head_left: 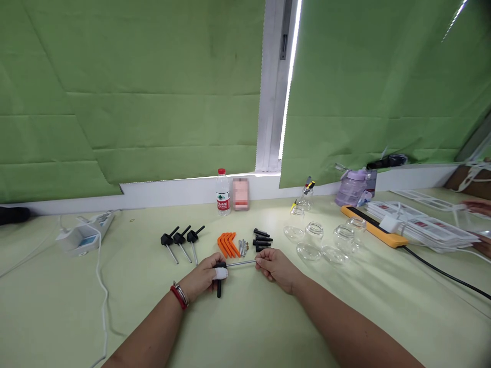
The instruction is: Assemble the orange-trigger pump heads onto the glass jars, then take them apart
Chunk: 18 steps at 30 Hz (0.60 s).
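Note:
My left hand [201,278], with a white wrap on one finger, is closed around a black piece [219,289] whose arm points toward me. A thin metal rod [241,263] runs from it to the right. The rod's far end is pinched between the fingers of my right hand [279,270]. Beyond my left hand lie three similar black pieces with metal rods [179,238]. Between my hands, farther back, are several orange angled pieces [227,245] and small metal pins [241,248]. Several black ridged plugs [263,239] lie just beyond my right hand.
Clear jars [313,232] and clear lids stand at right, near an orange power strip [374,227] and stacked printed sheets [418,225]. A water bottle [223,194] and purple jug [351,188] are at the back. A white power strip [90,232] trails a cable left. Another person's hand [477,206] shows far right.

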### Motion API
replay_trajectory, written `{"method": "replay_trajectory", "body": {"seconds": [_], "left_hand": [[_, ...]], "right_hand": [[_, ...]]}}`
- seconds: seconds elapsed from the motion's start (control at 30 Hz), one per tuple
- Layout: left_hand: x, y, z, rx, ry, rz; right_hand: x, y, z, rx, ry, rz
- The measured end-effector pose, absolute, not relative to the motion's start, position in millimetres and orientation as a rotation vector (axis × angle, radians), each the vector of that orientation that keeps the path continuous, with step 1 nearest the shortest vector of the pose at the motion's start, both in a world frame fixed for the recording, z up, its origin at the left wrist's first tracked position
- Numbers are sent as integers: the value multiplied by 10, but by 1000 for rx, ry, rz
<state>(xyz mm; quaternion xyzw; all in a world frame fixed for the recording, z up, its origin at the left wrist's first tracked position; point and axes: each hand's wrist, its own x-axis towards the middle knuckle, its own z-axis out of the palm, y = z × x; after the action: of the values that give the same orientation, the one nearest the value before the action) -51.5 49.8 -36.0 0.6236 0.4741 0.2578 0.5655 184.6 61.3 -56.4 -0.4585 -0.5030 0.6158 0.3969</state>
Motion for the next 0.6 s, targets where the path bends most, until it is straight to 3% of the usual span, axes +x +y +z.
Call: {"method": "replay_trajectory", "body": {"seconds": [0.6], "left_hand": [[-511, 500, -350, 1470, 1125, 600]], "right_hand": [[1823, 595, -537, -1232, -1389, 1544]]}}
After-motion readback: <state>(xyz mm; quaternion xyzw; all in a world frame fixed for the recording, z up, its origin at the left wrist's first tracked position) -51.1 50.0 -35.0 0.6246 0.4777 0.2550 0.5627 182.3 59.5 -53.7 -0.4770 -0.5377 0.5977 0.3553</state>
